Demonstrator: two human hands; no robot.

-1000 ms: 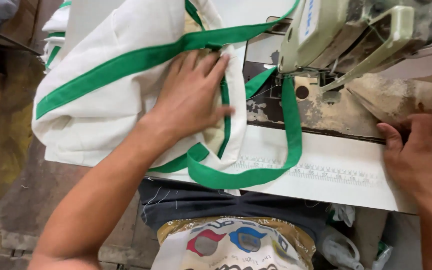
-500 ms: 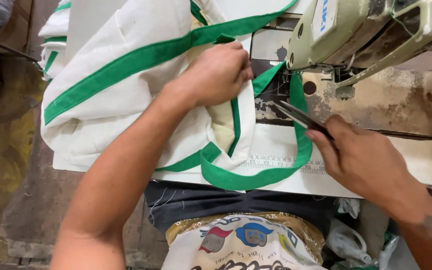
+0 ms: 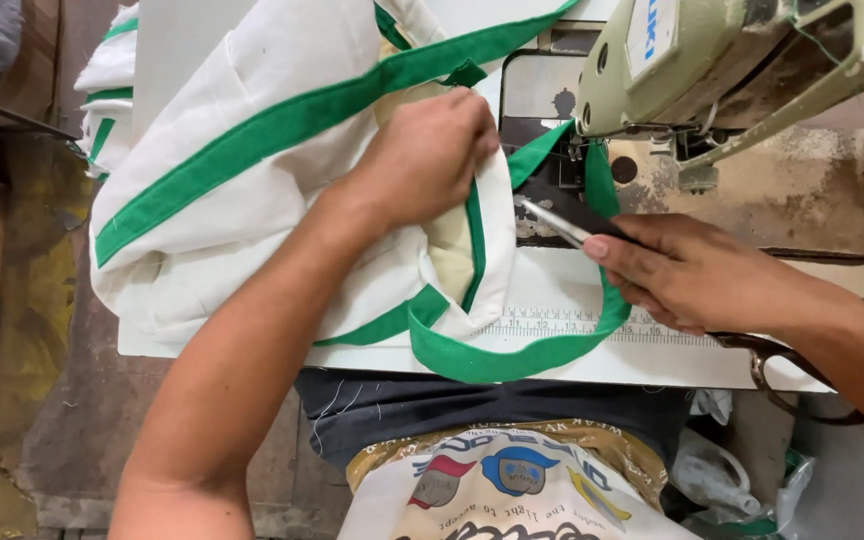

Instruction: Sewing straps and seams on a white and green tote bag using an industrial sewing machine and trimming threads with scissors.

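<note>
A white cloth bag (image 3: 242, 190) with green trim lies bunched on the sewing table. My left hand (image 3: 430, 150) is closed on a fold of it beside a green edge strip, pressing it down. My right hand (image 3: 692, 270) grips a small metal thread snip (image 3: 552, 220), whose blades point left toward the bag's edge. A loop of green strap (image 3: 522, 355) runs from under the sewing machine (image 3: 722, 60) round the front of the bag.
The pale green sewing machine head stands at the upper right over a worn bed (image 3: 802, 190). A printed ruler strip (image 3: 572, 325) lies along the table's front edge. Large scissors (image 3: 792, 375) sit at the right edge. More white-and-green bags (image 3: 107, 90) are stacked far left. A printed sack (image 3: 492, 490) lies below.
My right hand has come in from the right edge of the table holding the snip and reached toward the bag. My left hand has curled from flat to gripping the cloth.
</note>
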